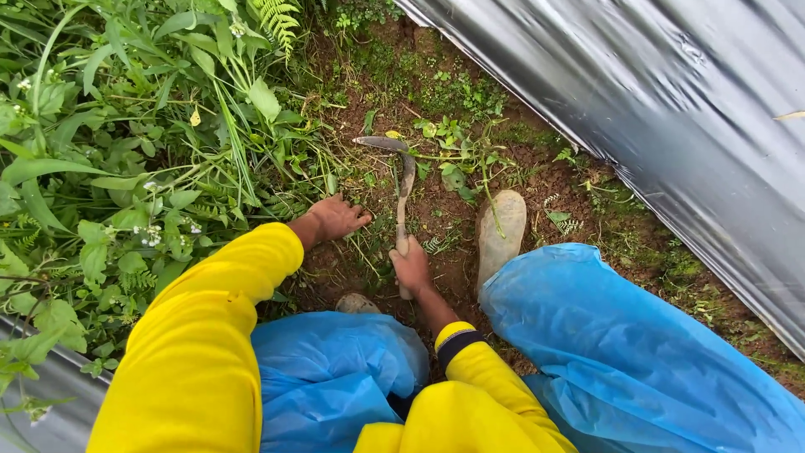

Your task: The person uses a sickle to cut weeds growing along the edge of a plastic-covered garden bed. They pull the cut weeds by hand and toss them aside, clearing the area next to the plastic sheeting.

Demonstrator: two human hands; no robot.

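Observation:
My right hand (411, 267) grips the wooden handle of a small hand hoe (402, 180), whose curved metal blade points left over the bare soil (436, 210). My left hand (335, 220) rests fingers-down on the ground at the edge of the weeds (151, 143), a little left of the hoe's shaft. Both arms wear yellow sleeves. I squat with blue plastic over my knees. A muddy boot (499, 235) stands just right of the tool; the toe of the other boot (356, 302) shows below my left hand.
Dense green weeds and grass fill the left side. Silver-grey plastic sheeting (671, 109) slopes across the upper right, and another strip (42, 394) lies at the lower left. Small seedlings (453, 159) grow in the soil strip between them.

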